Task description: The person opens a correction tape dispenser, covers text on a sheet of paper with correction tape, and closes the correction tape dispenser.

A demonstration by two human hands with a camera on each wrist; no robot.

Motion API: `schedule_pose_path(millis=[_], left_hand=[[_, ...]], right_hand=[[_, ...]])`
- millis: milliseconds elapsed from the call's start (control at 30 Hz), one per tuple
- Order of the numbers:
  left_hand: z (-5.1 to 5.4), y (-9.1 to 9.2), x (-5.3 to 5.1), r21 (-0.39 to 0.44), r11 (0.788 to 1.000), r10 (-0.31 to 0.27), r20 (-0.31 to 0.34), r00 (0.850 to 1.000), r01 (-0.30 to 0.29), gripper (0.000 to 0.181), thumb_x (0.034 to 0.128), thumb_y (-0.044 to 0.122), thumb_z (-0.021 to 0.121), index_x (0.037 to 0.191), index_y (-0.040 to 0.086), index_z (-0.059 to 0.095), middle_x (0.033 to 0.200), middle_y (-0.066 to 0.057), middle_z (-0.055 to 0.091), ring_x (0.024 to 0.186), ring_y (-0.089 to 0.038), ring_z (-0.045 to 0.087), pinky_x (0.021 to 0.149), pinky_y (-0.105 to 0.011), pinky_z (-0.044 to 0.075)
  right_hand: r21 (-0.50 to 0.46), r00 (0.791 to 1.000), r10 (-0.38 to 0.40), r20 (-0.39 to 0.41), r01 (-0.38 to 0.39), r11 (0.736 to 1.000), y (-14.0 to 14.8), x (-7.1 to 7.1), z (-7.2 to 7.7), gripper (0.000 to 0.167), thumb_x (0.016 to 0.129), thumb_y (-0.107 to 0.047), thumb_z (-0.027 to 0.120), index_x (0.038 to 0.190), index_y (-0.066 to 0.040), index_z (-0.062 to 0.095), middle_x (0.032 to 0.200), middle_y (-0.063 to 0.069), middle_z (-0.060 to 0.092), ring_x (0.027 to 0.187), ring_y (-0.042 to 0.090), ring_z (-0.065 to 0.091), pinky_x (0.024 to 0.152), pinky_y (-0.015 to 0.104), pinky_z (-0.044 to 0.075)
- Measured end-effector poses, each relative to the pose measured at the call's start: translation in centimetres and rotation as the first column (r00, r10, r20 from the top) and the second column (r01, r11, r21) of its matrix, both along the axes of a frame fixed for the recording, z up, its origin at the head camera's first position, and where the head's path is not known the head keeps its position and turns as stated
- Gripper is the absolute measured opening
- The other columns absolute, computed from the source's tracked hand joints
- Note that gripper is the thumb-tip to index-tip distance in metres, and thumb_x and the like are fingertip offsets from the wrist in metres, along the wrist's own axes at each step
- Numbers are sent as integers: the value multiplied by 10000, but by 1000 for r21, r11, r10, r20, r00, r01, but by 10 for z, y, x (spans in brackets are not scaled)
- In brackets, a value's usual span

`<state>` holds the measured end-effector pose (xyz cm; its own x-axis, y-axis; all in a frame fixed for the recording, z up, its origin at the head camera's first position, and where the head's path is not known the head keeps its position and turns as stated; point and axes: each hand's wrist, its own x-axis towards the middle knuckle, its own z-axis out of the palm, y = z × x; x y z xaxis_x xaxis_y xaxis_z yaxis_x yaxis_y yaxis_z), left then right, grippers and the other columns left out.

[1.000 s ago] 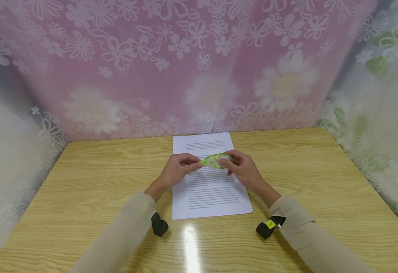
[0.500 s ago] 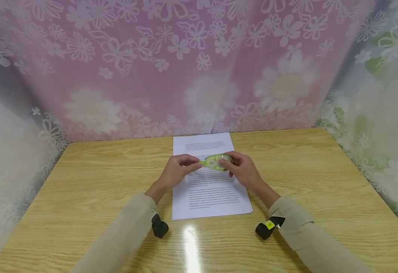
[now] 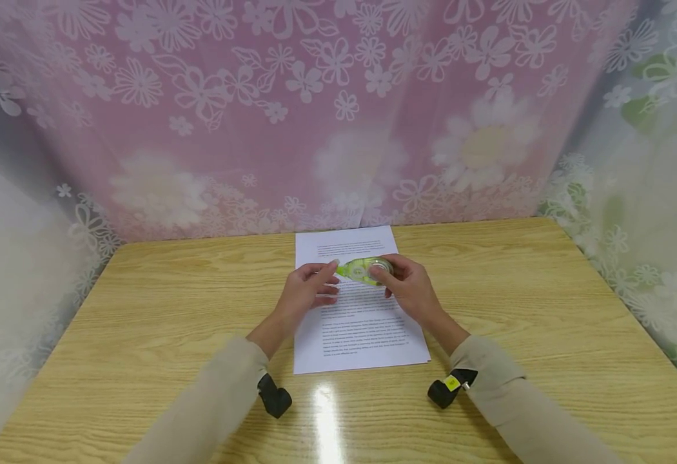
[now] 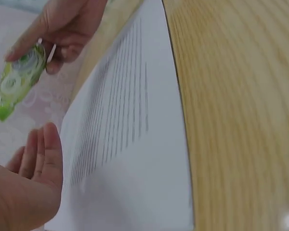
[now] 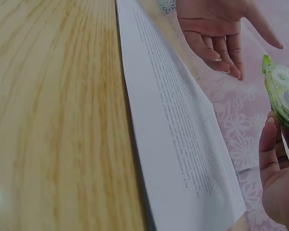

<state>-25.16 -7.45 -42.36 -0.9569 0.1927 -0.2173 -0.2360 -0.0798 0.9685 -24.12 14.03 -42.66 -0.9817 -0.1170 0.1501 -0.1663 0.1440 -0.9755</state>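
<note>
A green, see-through correction tape dispenser (image 3: pixel 357 270) is held above the printed paper (image 3: pixel 367 332), its narrow green tip pointing left. My right hand (image 3: pixel 416 290) grips its wide round end, with the thumb on the upper face. In the left wrist view, the dispenser (image 4: pixel 20 77) hangs in that hand with small wheels visible inside its body. My left hand (image 3: pixel 304 290) is beside the tip with its fingers apart and nothing held. From the right wrist view, the left hand (image 5: pixel 216 33) shows a gap between its fingers and the dispenser's tip.
The paper lies on a wooden table (image 3: pixel 187 309), its top near the far edge. A pink flowered curtain (image 3: pixel 245 148) hangs behind the table, with pale flowered cloth (image 3: pixel 652 212) at the right. Black wrist cameras (image 3: pixel 273 395) sit at both cuffs.
My left fingers have let go of the dispenser's tip and spread apart. The right hand still grips the dispenser, which has shifted slightly up and left.
</note>
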Motion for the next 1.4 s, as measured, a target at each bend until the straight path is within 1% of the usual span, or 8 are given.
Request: schedule_pose_path(millis=[100, 200, 367, 500, 700, 933, 1167, 1400], left_hand=[[3, 7, 5, 50, 998, 34, 107, 994, -40, 638, 828, 463, 721, 1203, -22, 547, 1045, -176, 630, 914, -300, 651, 782, -359, 550], [6, 14, 10, 77, 995, 49, 195, 980, -65, 692, 810, 487, 728, 1205, -53, 553, 1041, -170, 635, 856, -251, 670, 758, -327, 555], [8, 20, 15, 85, 996, 12, 264, 964, -36, 715, 814, 545, 693, 1210, -38, 576, 1101, -178, 635, 903, -249, 663, 809, -338, 539], [8, 22, 16, 89, 996, 2, 275, 961, -28, 728, 799, 576, 689, 1189, -32, 600, 1136, -184, 639, 936, -248, 657, 833, -344, 531], [7, 28, 17, 108, 991, 43, 281, 959, -76, 685, 789, 568, 705, 1101, -39, 646, 1030, -158, 690, 853, -202, 684, 789, -325, 545], [6, 33, 18, 148, 978, 99, 301, 948, -149, 601, 792, 501, 737, 1039, -43, 670, 884, -121, 712, 761, -166, 695, 742, -296, 552], [5, 34, 22, 169, 970, 113, 314, 943, -173, 636, 773, 509, 751, 1060, -50, 652, 875, -118, 714, 784, -178, 700, 756, -310, 551], [6, 33, 23, 178, 967, 123, 290, 949, -180, 596, 796, 466, 750, 1067, -55, 651, 896, -128, 715, 831, -199, 703, 761, -312, 547]], right_hand=[[-1, 1000, -6, -8, 6, 1000, -5, 7, 11, 259, 929, -71, 633, 1139, 80, 621, 853, 70, 621, 637, 270, 519, 555, 319, 491], [-2, 1000, -8, -9, 8, 1000, -8, 11, 17, 269, 931, -75, 630, 1143, 90, 614, 863, 67, 623, 654, 257, 529, 563, 305, 494], [3, 1000, -17, -4, 17, 1000, -10, 11, 17, 278, 934, -98, 632, 1150, 76, 618, 878, 71, 619, 699, 345, 527, 566, 286, 489], [7, 1000, -28, -1, 28, 1000, -11, 12, 16, 280, 929, -109, 643, 1144, 69, 625, 865, 66, 615, 701, 385, 512, 560, 297, 481], [31, 1000, -28, -3, 28, 999, -14, 13, 14, 273, 920, -105, 653, 1136, 62, 634, 895, 59, 621, 729, 365, 525, 557, 315, 485], [46, 999, -36, -19, 37, 998, -18, 16, 14, 266, 906, -115, 675, 1115, 47, 651, 910, 77, 628, 701, 156, 530, 554, 266, 470], [82, 998, -44, -40, 47, 996, -20, 19, 14, 262, 904, -113, 676, 1112, 45, 652, 910, 75, 639, 712, 105, 529, 555, 249, 475], [60, 998, -52, -44, 55, 997, -14, 3, -17, 289, 890, -178, 705, 1130, -20, 673, 953, 74, 651, 748, 136, 550, 538, 225, 466]])
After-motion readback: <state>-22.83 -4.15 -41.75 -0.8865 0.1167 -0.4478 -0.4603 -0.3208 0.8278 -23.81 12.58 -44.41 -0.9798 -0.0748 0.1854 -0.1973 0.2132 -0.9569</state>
